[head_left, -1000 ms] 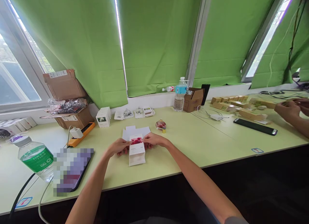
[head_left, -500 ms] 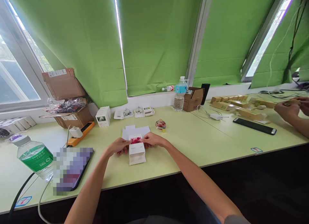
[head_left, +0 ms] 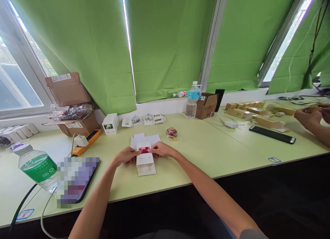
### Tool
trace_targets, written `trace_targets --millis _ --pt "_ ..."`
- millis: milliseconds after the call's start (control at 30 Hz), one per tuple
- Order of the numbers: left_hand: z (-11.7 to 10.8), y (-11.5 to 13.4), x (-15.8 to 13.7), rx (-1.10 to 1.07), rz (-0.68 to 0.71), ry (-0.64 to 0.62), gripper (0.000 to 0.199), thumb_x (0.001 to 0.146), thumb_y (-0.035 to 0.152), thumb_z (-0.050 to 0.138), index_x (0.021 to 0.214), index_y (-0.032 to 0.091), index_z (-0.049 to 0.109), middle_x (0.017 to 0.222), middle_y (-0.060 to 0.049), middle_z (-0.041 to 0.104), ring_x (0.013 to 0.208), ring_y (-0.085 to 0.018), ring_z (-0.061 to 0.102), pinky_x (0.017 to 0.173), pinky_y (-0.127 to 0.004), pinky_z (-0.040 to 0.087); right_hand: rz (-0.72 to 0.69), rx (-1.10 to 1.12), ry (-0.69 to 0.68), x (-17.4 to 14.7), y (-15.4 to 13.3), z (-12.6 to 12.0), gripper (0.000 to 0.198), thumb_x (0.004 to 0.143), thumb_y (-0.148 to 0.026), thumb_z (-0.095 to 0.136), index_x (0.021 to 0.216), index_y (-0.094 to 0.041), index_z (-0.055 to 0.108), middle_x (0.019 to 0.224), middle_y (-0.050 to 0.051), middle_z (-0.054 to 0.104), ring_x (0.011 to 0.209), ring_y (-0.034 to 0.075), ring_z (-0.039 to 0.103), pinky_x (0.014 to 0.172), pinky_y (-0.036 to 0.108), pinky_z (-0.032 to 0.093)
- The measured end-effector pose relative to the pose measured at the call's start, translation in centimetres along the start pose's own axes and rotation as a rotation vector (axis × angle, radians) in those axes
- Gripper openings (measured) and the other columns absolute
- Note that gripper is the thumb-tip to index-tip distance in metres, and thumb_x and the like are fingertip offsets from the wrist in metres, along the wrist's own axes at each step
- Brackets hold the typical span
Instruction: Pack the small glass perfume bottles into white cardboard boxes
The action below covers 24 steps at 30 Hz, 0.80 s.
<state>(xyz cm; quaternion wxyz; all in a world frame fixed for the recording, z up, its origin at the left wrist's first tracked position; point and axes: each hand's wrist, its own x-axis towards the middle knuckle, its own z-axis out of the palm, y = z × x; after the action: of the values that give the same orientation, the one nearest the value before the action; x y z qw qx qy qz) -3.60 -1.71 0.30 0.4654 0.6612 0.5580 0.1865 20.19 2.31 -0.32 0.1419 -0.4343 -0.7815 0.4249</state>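
Note:
Between my two hands is a small white carton with a red flower picture; its near end gapes open toward me. My left hand grips its left side, thumb on the picture. From the right, my right hand pinches the other side, its thumb also by the picture. Flat white card flaps spread out behind the carton on the table. A round glass jar with reddish contents and a gold top stands beyond my right hand, a small yellow-and-grey piece beside it.
White boxes and packaged glass pieces line the back. On the left are a water bottle, a phone and an orange power strip. Another person's hands work at far right, near yellowish boxes and a black phone.
The near end of the carton has shifted slightly left and looks a little more squared open. Both hands keep their hold, with the right fingers moved slightly left.

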Motion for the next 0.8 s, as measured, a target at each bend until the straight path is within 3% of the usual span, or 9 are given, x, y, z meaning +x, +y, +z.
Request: trace_targets --millis 300,800 --pt "-0.3 0.2 -0.3 -0.024 -0.003 -0.046 0.058 0.065 0.073 0.054 0.065 0.015 0.058 0.046 0.0 0.053 0.039 -0.012 0.048 0.038 -0.023 0.033 -0.006 -0.197 0.132 0.5 -0.1 1.0 0.058 0.074 -0.07 0.049 0.058 -0.014 0.055 0.053 0.001 0.059 0.046 0.008 0.046 0.048 0.02 0.034" --pt "-0.3 0.2 -0.3 -0.037 -0.016 -0.036 0.054 0.066 0.069 0.057 0.068 0.015 0.058 0.048 0.0 0.055 0.042 -0.013 0.05 0.045 -0.025 0.037 0.003 -0.252 0.161 0.4 -0.4 1.3 0.061 0.073 -0.073 0.045 0.06 -0.015 0.057 0.053 0.001 0.06 0.048 0.009 0.047 0.049 0.02 0.034"
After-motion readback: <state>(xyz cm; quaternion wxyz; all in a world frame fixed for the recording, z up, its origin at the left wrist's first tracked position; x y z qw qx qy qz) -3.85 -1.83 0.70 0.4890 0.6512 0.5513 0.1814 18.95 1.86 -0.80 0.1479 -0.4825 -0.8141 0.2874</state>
